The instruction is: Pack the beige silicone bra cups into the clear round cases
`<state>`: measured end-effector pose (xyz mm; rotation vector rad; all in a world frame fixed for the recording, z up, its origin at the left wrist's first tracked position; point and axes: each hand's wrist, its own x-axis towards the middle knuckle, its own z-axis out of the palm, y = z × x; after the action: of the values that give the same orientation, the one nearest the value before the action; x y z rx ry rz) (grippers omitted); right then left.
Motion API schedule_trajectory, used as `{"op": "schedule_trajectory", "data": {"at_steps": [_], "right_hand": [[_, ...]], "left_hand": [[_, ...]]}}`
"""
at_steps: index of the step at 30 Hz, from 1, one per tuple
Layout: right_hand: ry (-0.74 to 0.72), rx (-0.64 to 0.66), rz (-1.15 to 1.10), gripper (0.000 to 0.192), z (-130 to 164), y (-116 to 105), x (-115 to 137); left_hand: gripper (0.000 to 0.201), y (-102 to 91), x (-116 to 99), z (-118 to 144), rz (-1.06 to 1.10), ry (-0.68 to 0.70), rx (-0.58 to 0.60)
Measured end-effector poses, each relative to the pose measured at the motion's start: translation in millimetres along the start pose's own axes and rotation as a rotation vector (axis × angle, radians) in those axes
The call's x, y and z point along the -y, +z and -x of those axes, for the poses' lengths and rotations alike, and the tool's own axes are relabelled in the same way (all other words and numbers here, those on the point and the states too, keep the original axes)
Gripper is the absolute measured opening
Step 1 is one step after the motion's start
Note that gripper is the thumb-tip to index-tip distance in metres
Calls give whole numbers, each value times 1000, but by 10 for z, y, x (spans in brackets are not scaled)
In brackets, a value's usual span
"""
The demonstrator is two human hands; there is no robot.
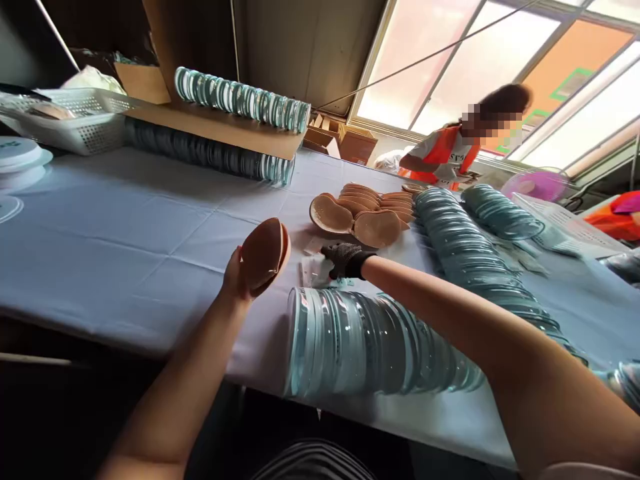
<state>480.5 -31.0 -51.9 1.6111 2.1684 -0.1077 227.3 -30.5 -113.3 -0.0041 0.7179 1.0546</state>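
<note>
Left hand [235, 273] is raised, fingers curled closed, forearm running toward seven o'clock. Gloved right hand [345, 259] is extended palm-down toward eleven o'clock.

On the table [125, 227], a row of discs [370, 343] lies near; the stacked cups [367, 210] sit beyond it (basket [75, 120] far left), another disc row [240, 99] behind.

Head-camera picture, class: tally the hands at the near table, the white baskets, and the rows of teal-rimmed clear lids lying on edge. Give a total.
Hands: 2, left hand gripping tan cups, gloved right hand
White baskets: 2, far left and far right
Lid rows: 5
Total: 9
</note>
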Motion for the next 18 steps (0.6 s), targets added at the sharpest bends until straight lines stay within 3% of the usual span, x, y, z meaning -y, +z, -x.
{"op": "schedule_trajectory", "data": {"at_steps": [3, 6, 9, 12, 15, 17, 18], "right_hand": [[21, 25, 7, 74, -129, 75, 147], [-9, -10, 1, 51, -100, 9, 124], [-3, -122, 18, 35, 87, -325, -12], [13, -451, 76, 26, 410, -829, -12], [-244, -804, 126, 15, 688, -1188, 322], [-422, -840, 113, 22, 746, -1254, 646], [-496, -794, 111, 27, 740, -1246, 788]], "left_hand": [[49, 20, -36, 44, 31, 37, 44], [59, 72, -23, 97, 20, 32, 54], [78, 103, -19, 144, -29, -43, 62], [86, 157, -21, 209, -80, -48, 57], [81, 317, 35, 322, -87, 19, 131], [76, 471, 106, 433, -51, 116, 283], [74, 547, 145, 498, -29, 156, 350]]}}
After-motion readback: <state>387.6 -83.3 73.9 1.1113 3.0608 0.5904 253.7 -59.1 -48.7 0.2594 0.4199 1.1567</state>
